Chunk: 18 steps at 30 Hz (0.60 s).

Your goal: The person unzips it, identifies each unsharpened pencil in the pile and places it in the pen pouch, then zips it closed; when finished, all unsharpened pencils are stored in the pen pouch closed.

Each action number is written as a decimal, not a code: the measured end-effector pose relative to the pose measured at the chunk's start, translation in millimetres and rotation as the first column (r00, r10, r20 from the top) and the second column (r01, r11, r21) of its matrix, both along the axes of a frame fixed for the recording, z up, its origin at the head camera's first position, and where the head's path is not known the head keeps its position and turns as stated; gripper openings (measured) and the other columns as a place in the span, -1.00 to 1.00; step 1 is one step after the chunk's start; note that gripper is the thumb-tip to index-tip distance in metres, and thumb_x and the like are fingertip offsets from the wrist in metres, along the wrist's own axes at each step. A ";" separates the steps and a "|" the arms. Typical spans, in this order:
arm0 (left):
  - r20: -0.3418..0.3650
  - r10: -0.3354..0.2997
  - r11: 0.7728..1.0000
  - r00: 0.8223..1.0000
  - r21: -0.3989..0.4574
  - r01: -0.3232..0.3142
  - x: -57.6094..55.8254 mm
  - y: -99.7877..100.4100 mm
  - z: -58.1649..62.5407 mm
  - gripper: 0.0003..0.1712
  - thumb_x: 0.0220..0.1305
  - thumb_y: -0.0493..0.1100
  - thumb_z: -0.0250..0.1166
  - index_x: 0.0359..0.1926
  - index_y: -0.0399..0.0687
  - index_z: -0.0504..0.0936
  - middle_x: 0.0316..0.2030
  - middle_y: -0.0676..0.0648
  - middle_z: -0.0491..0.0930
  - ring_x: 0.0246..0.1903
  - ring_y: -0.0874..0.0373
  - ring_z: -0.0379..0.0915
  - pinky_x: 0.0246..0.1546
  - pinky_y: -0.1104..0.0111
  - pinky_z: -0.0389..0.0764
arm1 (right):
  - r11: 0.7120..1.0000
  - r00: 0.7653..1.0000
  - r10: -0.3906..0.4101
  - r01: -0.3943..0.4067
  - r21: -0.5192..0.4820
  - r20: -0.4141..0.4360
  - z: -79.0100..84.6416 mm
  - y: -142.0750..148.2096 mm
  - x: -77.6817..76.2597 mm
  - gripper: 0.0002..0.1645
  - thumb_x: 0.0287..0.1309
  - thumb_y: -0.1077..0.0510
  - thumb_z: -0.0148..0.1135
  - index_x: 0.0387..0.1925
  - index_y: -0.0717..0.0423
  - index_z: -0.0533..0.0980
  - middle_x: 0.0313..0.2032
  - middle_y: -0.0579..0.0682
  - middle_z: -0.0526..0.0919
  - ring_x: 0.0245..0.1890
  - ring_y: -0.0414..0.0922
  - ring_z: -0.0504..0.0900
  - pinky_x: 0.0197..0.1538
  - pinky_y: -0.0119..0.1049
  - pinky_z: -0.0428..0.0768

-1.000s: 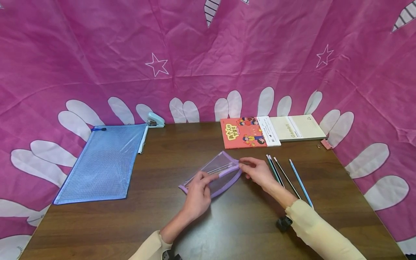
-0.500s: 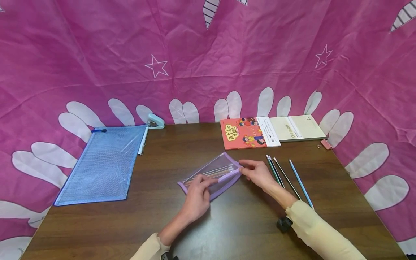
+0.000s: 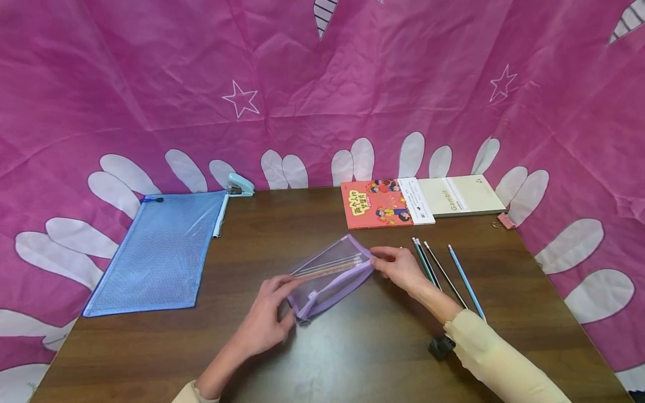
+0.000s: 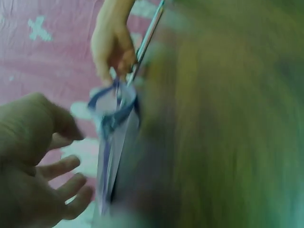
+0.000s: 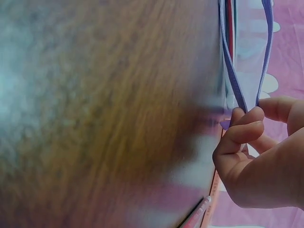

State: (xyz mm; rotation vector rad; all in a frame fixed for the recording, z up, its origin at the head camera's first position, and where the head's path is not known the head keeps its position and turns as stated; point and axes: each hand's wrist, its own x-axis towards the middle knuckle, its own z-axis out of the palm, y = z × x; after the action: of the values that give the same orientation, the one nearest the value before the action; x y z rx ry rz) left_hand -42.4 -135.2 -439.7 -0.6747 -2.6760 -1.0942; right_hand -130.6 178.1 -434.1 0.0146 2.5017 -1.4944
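Observation:
A purple-edged mesh zip pouch (image 3: pixel 335 280) lies slantwise on the wooden table, its zip side parted. Through the mesh show several pencils (image 3: pixel 330 266), lying lengthwise inside. At the pouch's right corner my right hand (image 3: pixel 400 270) pinches the edge between thumb and fingers; the right wrist view shows both purple zip edges (image 5: pixel 232 80) meeting at those fingertips. My left hand (image 3: pixel 264 316) is at the pouch's left end with fingers extended. In the left wrist view its fingers are spread, apart from the pouch (image 4: pixel 114 118), with nothing held.
Right of my right hand lie several loose pencils, among them a blue pencil (image 3: pixel 466 282). A red book (image 3: pixel 373 207) and a cream notebook (image 3: pixel 453 196) lie at the back, near a pink binder clip (image 3: pixel 506 221). A blue mesh folder (image 3: pixel 156 257) and stapler (image 3: pixel 241 184) lie left.
My left hand has let go of the pouch's zip edge and moved left and towards me, uncovering the pouch's near left corner. My right hand keeps its pinch in the same place.

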 end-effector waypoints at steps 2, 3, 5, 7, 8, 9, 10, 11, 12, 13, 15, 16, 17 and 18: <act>0.047 -0.014 0.999 0.999 -0.038 0.016 0.2 -10.9 -0.2 -0.23 -0.04 -0.46 0.45 0.27 -0.06 0.56 0.19 -0.09 0.45 0.14 -0.07 0.31 0.06 -0.01 0.46 | 1.000 1.000 -0.006 0.006 -0.002 0.010 1.3 -0.9 -0.3 -0.52 0.30 0.15 0.26 0.21 0.26 0.54 -0.08 0.19 0.62 -0.30 0.01 0.55 -0.25 -0.24 0.56; 0.071 -0.018 0.998 0.997 -0.055 0.022 0.0 -15.1 -0.7 -0.21 -0.04 -0.46 0.46 0.29 -0.05 0.55 0.22 -0.11 0.43 0.17 -0.10 0.30 0.08 -0.03 0.45 | 1.000 1.000 -0.008 0.008 -0.002 0.018 1.8 -1.2 -0.3 -0.52 0.30 0.15 0.26 0.21 0.25 0.54 -0.09 0.18 0.62 -0.31 0.00 0.54 -0.26 -0.25 0.55; 0.101 -0.020 0.996 0.995 -0.088 0.029 -0.8 -20.7 -2.6 -0.20 -0.02 -0.44 0.48 0.32 -0.06 0.52 0.26 -0.15 0.40 0.21 -0.15 0.27 0.12 -0.07 0.42 | 1.000 0.999 -0.005 0.005 -0.006 0.036 2.3 -1.5 -0.3 -0.51 0.31 0.14 0.25 0.22 0.26 0.53 -0.12 0.16 0.61 -0.34 -0.01 0.53 -0.30 -0.25 0.51; 0.115 -0.009 0.992 0.993 -0.124 0.024 -1.1 -23.2 -5.5 -0.19 0.01 -0.42 0.49 0.34 -0.06 0.51 0.30 -0.18 0.37 0.24 -0.19 0.24 0.14 -0.10 0.40 | 1.000 0.998 0.000 0.001 -0.017 0.055 2.8 -1.9 -0.1 -0.50 0.32 0.14 0.24 0.23 0.26 0.52 -0.19 0.14 0.60 -0.38 -0.03 0.51 -0.34 -0.26 0.48; 0.117 -0.001 0.990 0.993 -0.139 0.018 -0.9 -23.6 -7.0 -0.19 0.01 -0.41 0.49 0.35 -0.05 0.50 0.31 -0.18 0.36 0.25 -0.19 0.22 0.14 -0.11 0.40 | 1.000 0.998 0.000 0.001 -0.023 0.066 3.0 -2.3 -0.2 -0.50 0.32 0.14 0.24 0.23 0.25 0.51 -0.22 0.13 0.59 -0.39 -0.03 0.50 -0.37 -0.27 0.45; 0.115 0.005 0.989 0.993 -0.150 0.013 -0.8 -23.7 -8.4 -0.19 0.02 -0.40 0.49 0.35 -0.05 0.50 0.32 -0.19 0.35 0.26 -0.20 0.21 0.15 -0.13 0.39 | 1.000 0.997 0.003 -0.001 -0.028 0.071 2.9 -2.6 -0.2 -0.50 0.32 0.13 0.24 0.23 0.26 0.51 -0.25 0.12 0.58 -0.41 -0.04 0.49 -0.39 -0.28 0.44; 0.108 0.009 0.986 0.994 -0.164 0.009 -1.3 -23.0 -9.6 -0.19 0.02 -0.39 0.50 0.35 -0.05 0.50 0.33 -0.19 0.35 0.27 -0.21 0.20 0.15 -0.14 0.38 | 0.999 0.997 0.002 0.001 -0.034 0.077 3.0 -2.3 0.0 -0.49 0.32 0.13 0.24 0.23 0.27 0.51 -0.28 0.11 0.57 -0.43 -0.05 0.48 -0.40 -0.29 0.42; 0.100 0.013 0.985 0.995 -0.174 0.005 -1.7 -22.4 -10.6 -0.20 0.03 -0.37 0.50 0.35 -0.05 0.50 0.33 -0.18 0.35 0.27 -0.20 0.19 0.15 -0.15 0.38 | 0.999 0.997 0.001 0.003 -0.039 0.082 2.9 -2.0 0.1 -0.49 0.32 0.13 0.24 0.23 0.27 0.51 -0.30 0.11 0.56 -0.44 -0.06 0.47 -0.42 -0.30 0.40; 0.090 0.014 0.983 0.996 -0.183 0.002 -2.1 -21.8 -11.4 -0.20 0.03 -0.35 0.51 0.35 -0.04 0.51 0.33 -0.18 0.35 0.27 -0.20 0.19 0.15 -0.16 0.37 | 0.999 0.996 -0.002 0.005 -0.044 0.086 2.8 -1.9 0.1 -0.49 0.32 0.13 0.24 0.23 0.28 0.51 -0.32 0.11 0.56 -0.45 -0.06 0.46 -0.43 -0.31 0.39; 0.079 0.012 0.983 0.997 -0.184 0.003 -2.5 -21.4 -11.6 -0.21 0.03 -0.34 0.52 0.34 -0.04 0.52 0.33 -0.18 0.36 0.27 -0.20 0.20 0.15 -0.17 0.36 | 0.999 0.996 -0.002 0.006 -0.046 0.089 2.8 -1.9 0.3 -0.49 0.32 0.13 0.24 0.23 0.28 0.51 -0.33 0.11 0.55 -0.45 -0.06 0.46 -0.43 -0.30 0.38; 0.055 0.007 0.982 0.998 -0.187 0.004 -3.5 -20.7 -12.3 -0.22 0.03 -0.30 0.54 0.33 -0.04 0.53 0.31 -0.18 0.39 0.26 -0.19 0.22 0.14 -0.21 0.34 | 0.999 0.996 -0.002 0.007 -0.049 0.092 2.6 -1.6 0.3 -0.49 0.31 0.13 0.24 0.23 0.28 0.51 -0.33 0.11 0.56 -0.45 -0.07 0.46 -0.43 -0.30 0.38; 0.042 0.003 0.983 0.999 -0.185 0.004 -4.0 -20.4 -12.5 -0.23 0.03 -0.28 0.55 0.32 -0.04 0.54 0.30 -0.18 0.40 0.25 -0.19 0.24 0.13 -0.23 0.33 | 0.999 0.996 -0.002 0.006 -0.050 0.092 2.5 -1.5 0.4 -0.49 0.31 0.13 0.24 0.23 0.28 0.51 -0.34 0.11 0.56 -0.45 -0.07 0.46 -0.43 -0.29 0.38; 0.028 0.000 0.984 1.000 -0.179 0.005 -4.4 -20.3 -12.4 -0.24 0.03 -0.27 0.55 0.31 -0.04 0.55 0.29 -0.18 0.41 0.24 -0.19 0.25 0.13 -0.24 0.32 | 0.999 0.996 -0.001 0.005 -0.051 0.092 2.4 -1.3 0.4 -0.49 0.31 0.13 0.25 0.22 0.28 0.51 -0.34 0.11 0.56 -0.45 -0.07 0.46 -0.43 -0.29 0.38; 0.015 -0.002 0.984 1.000 -0.176 0.005 -4.8 -20.1 -12.5 -0.25 0.03 -0.26 0.56 0.30 -0.04 0.56 0.28 -0.19 0.42 0.23 -0.19 0.26 0.11 -0.26 0.32 | 0.999 0.996 -0.001 0.005 -0.053 0.092 2.4 -1.3 0.4 -0.49 0.31 0.13 0.25 0.22 0.28 0.51 -0.34 0.11 0.56 -0.46 -0.06 0.46 -0.43 -0.29 0.38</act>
State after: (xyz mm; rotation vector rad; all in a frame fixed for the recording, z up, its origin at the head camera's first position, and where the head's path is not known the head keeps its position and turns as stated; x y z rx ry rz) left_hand -47.2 -155.3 -452.2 -0.7033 -2.8083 -0.8737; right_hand -130.2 176.8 -431.7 0.0765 2.3904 -1.5250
